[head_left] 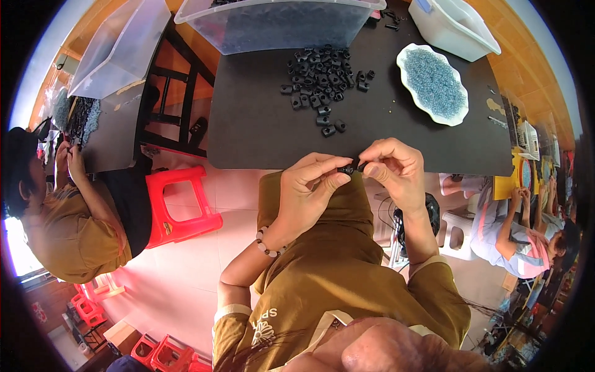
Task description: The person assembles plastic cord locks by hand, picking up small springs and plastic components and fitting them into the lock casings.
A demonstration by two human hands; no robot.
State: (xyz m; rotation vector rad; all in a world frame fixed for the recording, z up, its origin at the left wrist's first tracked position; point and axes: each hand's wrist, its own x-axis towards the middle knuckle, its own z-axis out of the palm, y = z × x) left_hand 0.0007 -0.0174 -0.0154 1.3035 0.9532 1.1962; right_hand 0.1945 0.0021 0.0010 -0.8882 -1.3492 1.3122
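Just past the near edge of the table, above my lap, both hands meet fingertip to fingertip. My left hand [313, 186] pinches a small black plastic part [346, 168] that looks like a cord-lock piece. Close beside it, my right hand [400, 173] has thumb and forefinger closed on another small black piece [362, 165], mostly hidden by the fingers. Whether the two pieces touch, I cannot tell. Beyond my hands lies a loose pile of black plastic pieces with holes [319, 77]. To its right sits a white scalloped dish [403, 77] full of tiny blue-grey, spring-like bits [434, 85].
At the back of the dark table [248, 124] stand a large clear bin [279, 28] and a white tub [455, 28]. A red stool [180, 208] is on the left. One person [80, 223] works at the left table, others [514, 242] at the right.
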